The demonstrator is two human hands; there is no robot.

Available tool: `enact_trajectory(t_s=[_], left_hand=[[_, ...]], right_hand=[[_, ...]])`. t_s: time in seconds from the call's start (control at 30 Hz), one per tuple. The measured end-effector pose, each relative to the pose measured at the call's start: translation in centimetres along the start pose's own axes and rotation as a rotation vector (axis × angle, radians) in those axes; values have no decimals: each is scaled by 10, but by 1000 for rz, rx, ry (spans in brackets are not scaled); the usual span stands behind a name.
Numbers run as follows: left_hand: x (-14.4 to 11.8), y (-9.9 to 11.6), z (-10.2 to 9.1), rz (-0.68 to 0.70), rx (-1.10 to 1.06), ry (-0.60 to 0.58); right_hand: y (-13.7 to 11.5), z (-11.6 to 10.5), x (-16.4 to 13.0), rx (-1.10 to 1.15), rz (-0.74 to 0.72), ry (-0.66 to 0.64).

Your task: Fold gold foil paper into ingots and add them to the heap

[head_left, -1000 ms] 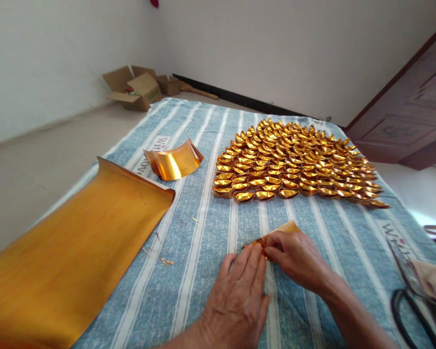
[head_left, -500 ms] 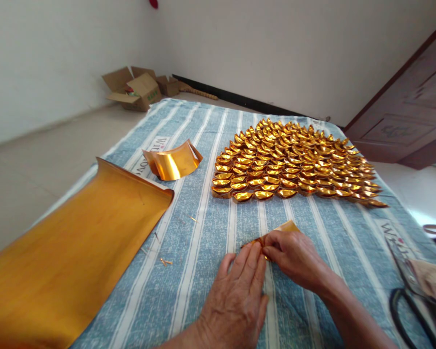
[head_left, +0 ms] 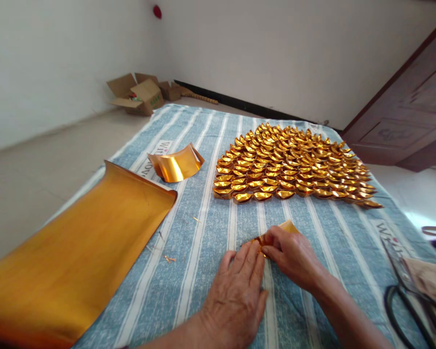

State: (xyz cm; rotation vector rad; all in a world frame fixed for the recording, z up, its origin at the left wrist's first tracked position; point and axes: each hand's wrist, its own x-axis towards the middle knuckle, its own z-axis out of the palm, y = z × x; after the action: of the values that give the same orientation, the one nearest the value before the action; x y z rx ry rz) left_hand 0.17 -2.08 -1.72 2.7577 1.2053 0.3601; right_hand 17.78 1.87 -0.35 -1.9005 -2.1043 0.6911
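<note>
A small piece of gold foil paper [head_left: 289,226], partly folded, lies on the striped cloth in front of me. My left hand [head_left: 234,293] rests palm down, its stretched fingertips pressing on the near left part of the foil. Beside it, my right hand [head_left: 294,257] pinches the foil between thumb and fingers, and these cover most of the folds. Farther off stand many folded gold foil ingots [head_left: 285,169] in close rows. A curled stack of gold foil [head_left: 179,167] sits left of them, and a large gold sheet [head_left: 80,237] spreads at the left.
Black-handled scissors [head_left: 394,291] lie at the right edge by a beige cloth-like item [head_left: 430,278]. Thin foil scraps [head_left: 169,259] dot the striped tablecloth [head_left: 203,281]. Open cardboard boxes [head_left: 148,94] stand on the floor beyond the table; a brown door [head_left: 403,116] is at the right.
The view has shifted slightly. Both hands stay at the same piece of foil, almost unmoved, with the left hand flat and the right hand pinching.
</note>
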Motion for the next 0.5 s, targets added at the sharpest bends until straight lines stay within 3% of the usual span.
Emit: enact_trajectory(t_s=[0.3,0.5], left_hand=[[0,-1,-1,4,-5,-50],[1,-2,-3,-30,-62,-99]], right_hand=[[11,17,-12,-219,-370,237],[18,17,-13,-353,-443,258]])
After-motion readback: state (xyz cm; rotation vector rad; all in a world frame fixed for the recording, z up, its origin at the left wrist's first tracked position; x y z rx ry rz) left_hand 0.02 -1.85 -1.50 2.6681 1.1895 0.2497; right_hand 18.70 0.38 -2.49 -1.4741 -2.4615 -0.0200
